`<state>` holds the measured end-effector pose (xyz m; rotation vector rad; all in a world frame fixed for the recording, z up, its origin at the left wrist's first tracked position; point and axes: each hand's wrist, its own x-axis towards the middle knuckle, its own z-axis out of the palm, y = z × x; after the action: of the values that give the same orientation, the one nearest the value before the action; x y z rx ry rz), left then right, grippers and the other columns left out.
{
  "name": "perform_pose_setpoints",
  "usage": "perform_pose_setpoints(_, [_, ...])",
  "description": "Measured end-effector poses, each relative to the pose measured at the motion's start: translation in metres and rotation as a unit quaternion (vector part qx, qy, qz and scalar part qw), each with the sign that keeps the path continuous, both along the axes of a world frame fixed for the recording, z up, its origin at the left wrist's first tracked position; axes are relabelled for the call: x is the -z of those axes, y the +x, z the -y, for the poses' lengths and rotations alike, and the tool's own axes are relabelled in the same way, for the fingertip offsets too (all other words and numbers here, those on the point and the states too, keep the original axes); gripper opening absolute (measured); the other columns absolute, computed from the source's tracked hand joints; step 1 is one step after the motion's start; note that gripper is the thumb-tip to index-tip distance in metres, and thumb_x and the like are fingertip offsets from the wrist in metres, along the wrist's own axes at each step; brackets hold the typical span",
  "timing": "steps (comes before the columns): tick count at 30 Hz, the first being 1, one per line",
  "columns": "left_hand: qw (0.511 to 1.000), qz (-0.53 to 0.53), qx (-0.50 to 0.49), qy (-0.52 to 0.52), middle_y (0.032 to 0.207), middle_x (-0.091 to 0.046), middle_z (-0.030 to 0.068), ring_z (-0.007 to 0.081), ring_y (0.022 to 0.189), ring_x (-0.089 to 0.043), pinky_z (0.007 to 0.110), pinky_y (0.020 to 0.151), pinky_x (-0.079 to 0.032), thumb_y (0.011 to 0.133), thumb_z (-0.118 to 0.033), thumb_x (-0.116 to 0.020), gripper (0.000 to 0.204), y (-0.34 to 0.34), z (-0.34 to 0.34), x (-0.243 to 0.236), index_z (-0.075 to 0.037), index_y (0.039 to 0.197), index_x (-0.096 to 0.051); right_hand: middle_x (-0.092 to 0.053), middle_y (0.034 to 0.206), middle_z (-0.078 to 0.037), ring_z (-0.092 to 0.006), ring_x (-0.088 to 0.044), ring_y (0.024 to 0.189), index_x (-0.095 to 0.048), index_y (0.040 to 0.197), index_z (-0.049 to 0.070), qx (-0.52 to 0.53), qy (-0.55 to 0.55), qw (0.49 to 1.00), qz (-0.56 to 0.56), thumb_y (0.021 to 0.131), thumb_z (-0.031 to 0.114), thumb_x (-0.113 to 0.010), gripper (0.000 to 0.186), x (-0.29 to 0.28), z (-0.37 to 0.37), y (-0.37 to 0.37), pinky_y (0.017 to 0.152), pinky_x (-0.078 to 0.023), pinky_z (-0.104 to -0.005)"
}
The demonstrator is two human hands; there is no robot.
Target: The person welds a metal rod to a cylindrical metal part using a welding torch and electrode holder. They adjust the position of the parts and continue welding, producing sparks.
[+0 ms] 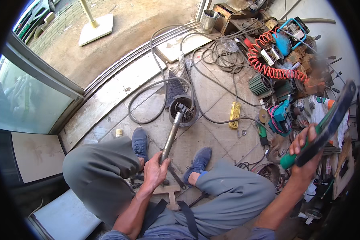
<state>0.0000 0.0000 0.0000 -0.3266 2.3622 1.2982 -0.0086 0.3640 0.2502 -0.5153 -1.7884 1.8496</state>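
Tube of worn grey metal, straight and smooth, slopes away from the left hand, whose fingers wrap round its near end. Its far end reaches a chunky dark metal piece at a round, thick-rimmed housing on the floor; whether tube and piece are joined, I cannot tell. Well to the right, the right hand, raised, grips a long tool with a rounded green handle and a dark, bar-like body, its details blurred.

Dark rubbery cable loops left of the housing. Pale tiles with angled joints spread right of it as far as a yellow power strip. Shoes of blue fabric flank the tube on the near side. Farther off, a metal door track edges the floor; right, a glossy coiled red hose borders piled machinery.
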Motion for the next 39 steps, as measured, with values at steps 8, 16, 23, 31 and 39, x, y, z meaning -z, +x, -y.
perform_pose_setpoints(8, [0.997,-0.023,0.054,-0.056,0.073,-0.065,0.0116,0.0198,0.061,-0.061,0.036,0.062,-0.049,0.088,-0.018,-0.074,0.033,-0.033,0.026,-0.009,-0.003,0.117,-0.069,-0.054,0.076,-0.004,-0.0124,-0.055,0.058,-0.054,0.105,0.004,0.018,0.004,0.997,0.076,0.095,0.015,-0.070,0.022,0.067,0.044,-0.013,0.050,-0.050,-0.0277])
perform_pose_setpoints(16, [0.997,0.001,0.050,-0.056,0.079,-0.065,0.0139,0.0189,0.070,-0.062,0.034,0.066,-0.049,0.088,-0.015,-0.072,0.030,-0.044,0.021,0.003,-0.001,0.115,-0.068,-0.051,0.073,-0.007,-0.0163,-0.056,0.056,-0.048,0.108,0.005,0.034,-0.112,0.991,0.071,0.098,0.014,-0.068,0.024,0.079,0.057,-0.035,0.050,-0.054,-0.0328])
perform_pose_setpoints(23, [0.996,-0.064,0.046,-0.048,0.079,-0.064,0.0102,0.0167,0.070,-0.060,0.033,0.067,-0.050,0.088,-0.013,-0.073,0.034,-0.032,0.029,0.043,0.002,0.118,-0.066,-0.052,0.077,-0.007,-0.0159,-0.055,0.056,-0.047,0.112,0.006,0.001,-0.098,0.993,0.070,0.105,0.021,-0.061,0.022,0.092,0.050,-0.032,0.049,-0.053,-0.0320])
perform_pose_setpoints(31, [0.997,-0.052,0.041,-0.050,0.081,-0.063,0.0080,0.0141,0.072,-0.058,0.031,0.067,-0.049,0.089,-0.012,-0.073,0.033,-0.037,0.025,0.039,0.001,0.118,-0.067,-0.051,0.076,-0.005,-0.0139,-0.054,0.056,-0.047,0.108,0.007,-0.017,-0.071,0.994,0.078,0.105,0.023,-0.061,0.021,0.087,0.053,-0.036,0.049,-0.051,-0.0302])
perform_pose_setpoints(39, [0.998,-0.052,0.027,-0.036,0.083,-0.065,0.0087,0.0147,0.072,-0.058,0.031,0.067,-0.049,0.087,-0.013,-0.075,0.035,-0.040,0.023,0.038,0.001,0.119,-0.067,-0.052,0.077,-0.007,-0.0174,-0.058,0.059,-0.048,0.110,0.004,-0.008,-0.091,0.992,0.088,0.101,0.016,-0.065,0.022,0.084,0.058,-0.039,0.052,-0.054,-0.0332])
